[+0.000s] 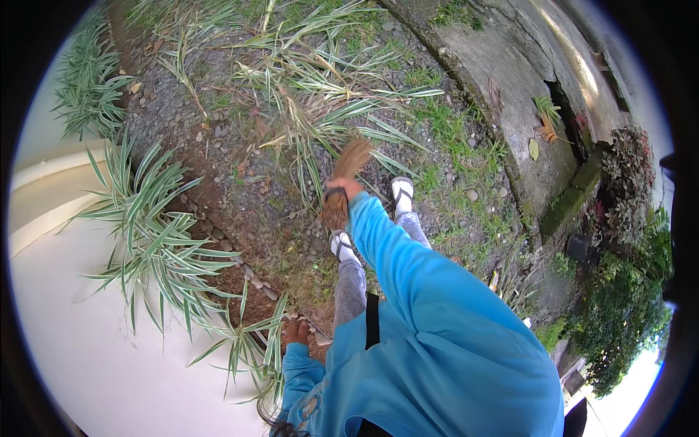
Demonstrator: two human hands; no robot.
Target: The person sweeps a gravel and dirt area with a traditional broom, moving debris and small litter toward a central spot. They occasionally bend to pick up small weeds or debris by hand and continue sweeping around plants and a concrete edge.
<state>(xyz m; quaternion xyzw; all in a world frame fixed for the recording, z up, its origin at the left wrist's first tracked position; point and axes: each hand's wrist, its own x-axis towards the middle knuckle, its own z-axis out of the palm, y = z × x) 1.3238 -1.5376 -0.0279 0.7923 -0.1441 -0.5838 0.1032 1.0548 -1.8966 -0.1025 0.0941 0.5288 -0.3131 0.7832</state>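
My right hand, at the end of a blue sleeve, grips a short brown stick broom around its middle, near a dark band. The broom's blurred bristle end points away from me over gravel, beside cut or loose striped leaves. Its thick, blunt end is close above my left foot. My left hand hangs low beside my left leg, near edging stones and a green-and-white striped plant. Its fingers are partly hidden, and I cannot tell whether it holds anything.
Striped plants line a white wall on the left. Small stones edge the bed. A cracked concrete slab with a raised mossy edge runs along the right, with shrubs beyond. My feet in flip-flops stand on gravel and weeds.
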